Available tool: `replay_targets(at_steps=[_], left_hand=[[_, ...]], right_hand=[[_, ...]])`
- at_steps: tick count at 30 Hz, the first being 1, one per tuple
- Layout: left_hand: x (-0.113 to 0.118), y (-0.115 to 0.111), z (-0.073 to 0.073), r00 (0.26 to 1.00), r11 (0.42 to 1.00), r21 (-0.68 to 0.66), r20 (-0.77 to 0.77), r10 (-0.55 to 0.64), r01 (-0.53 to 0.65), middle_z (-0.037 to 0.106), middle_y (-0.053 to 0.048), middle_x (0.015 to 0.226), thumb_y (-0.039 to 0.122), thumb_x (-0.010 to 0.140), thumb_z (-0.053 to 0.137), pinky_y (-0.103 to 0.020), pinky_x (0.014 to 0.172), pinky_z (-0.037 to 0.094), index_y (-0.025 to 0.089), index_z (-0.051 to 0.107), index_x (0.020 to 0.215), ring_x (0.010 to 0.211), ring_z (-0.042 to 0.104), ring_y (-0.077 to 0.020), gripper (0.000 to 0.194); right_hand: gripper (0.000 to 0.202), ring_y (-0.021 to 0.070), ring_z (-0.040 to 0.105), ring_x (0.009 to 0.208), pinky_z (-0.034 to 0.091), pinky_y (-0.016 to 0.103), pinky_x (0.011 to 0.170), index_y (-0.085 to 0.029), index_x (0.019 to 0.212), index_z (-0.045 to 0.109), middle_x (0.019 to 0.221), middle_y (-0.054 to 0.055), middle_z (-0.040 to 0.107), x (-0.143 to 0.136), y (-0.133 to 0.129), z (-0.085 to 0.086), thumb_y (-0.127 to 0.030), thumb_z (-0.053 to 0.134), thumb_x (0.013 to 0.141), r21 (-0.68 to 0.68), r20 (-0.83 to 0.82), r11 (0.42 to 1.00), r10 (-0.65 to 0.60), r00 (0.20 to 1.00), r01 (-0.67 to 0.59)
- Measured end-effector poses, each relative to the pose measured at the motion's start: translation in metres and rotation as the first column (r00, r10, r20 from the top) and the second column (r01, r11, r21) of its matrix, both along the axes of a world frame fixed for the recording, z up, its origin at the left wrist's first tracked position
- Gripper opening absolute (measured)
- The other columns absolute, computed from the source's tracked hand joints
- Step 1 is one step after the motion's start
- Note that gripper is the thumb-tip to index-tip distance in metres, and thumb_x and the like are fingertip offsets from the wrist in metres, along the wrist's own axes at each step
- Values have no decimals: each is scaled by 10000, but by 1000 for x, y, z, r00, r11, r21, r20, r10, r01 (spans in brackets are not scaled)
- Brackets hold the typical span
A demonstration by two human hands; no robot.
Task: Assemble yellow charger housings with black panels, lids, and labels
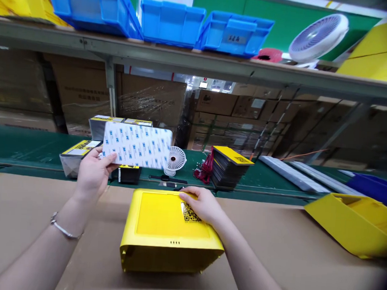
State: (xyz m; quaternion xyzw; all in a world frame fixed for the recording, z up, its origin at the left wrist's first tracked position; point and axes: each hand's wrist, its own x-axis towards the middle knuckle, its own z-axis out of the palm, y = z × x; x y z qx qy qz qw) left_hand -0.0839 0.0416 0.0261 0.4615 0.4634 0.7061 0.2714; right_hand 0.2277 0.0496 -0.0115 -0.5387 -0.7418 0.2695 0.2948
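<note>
Between thumb and fingers, my left hand [95,169] grips a white rectangular sheet with blue printed marks, an adhesive backing sheet [137,145], raised above the bench. My right hand [203,204] is wrapped over the far right edge of a yellow plastic housing [163,217]. The housing rests on the brown work surface with its open side toward me. Its top has a shallow rectangular recess, a QR code [189,212] partly under my right hand, and a row of small slots. The fingertips behind the housing's edge are hidden.
Behind the housing stand a stack of black-and-yellow panels [229,169], red cords [207,170], a small white fan [175,159] and a watch [165,178]. Another yellow housing [346,222] lies at right. Blue bins [171,23] and a larger fan [318,36] sit on the overhead shelf.
</note>
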Motion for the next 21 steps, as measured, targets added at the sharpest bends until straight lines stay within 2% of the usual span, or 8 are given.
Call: replay_targets(at_steps=[4,7,10,12,14,16,18,21], left_hand=[[31,-54,20,948,938,-134,48,-315,319,703,-63,898,299,679,743,-281,630,534,166,582,1020,751,656,-183,399],[62,-90,20,852,817,-298,-23,-524,494,676,7,725,323,730,725,-251,580,488,252,499,1232,656,622,-155,555],[90,-113,12,812,836,-338,-258,-524,432,563,58,609,358,814,636,-226,532,401,317,453,1307,571,522,-116,527],[103,-122,5,790,837,-329,-304,-532,437,540,59,608,366,835,606,-232,549,381,318,466,1302,573,486,-110,489],[111,-127,-2,814,818,-341,-199,-545,464,545,52,621,371,818,631,-239,561,374,300,492,1273,579,475,-112,481],[118,-131,-7,815,767,-306,52,-578,563,570,37,672,354,770,689,-242,598,390,281,534,1206,620,501,-118,468],[125,-135,-13,651,642,-166,374,-661,748,619,1,799,340,754,691,-274,705,428,265,560,1158,740,567,-151,431],[134,-142,-23,211,348,64,688,-695,935,649,-70,1025,400,787,602,-388,891,414,234,538,1224,968,600,-251,472]], right_hand=[[306,263,602,1007,441,399,927,-189,967,709,1046,93,689,-2,-16,13,-407,525,854,196,-72,974,-99,992,112],[339,214,617,992,478,345,896,-186,990,687,1043,81,687,-9,-42,32,-429,470,898,265,-195,962,-9,981,61],[236,176,648,907,515,296,813,-217,958,698,979,42,707,-21,-74,55,-377,548,872,231,-264,958,228,937,-168],[125,148,653,851,513,263,787,-230,899,707,921,9,715,-28,-93,66,-283,619,829,195,-257,949,294,921,-249],[72,122,650,779,512,229,739,-226,823,706,837,-16,715,-33,-106,74,-196,646,797,171,-280,954,288,916,-248],[80,108,645,725,514,203,684,-223,777,702,772,-27,708,-33,-114,77,-159,654,784,184,-332,959,267,904,-215],[76,104,647,708,519,190,656,-226,765,700,754,-31,704,-32,-120,77,-157,671,777,261,-368,953,245,897,-154],[81,109,648,705,533,198,630,-222,776,679,772,-25,695,-32,-124,72,-144,665,790,456,-371,890,178,911,11]])
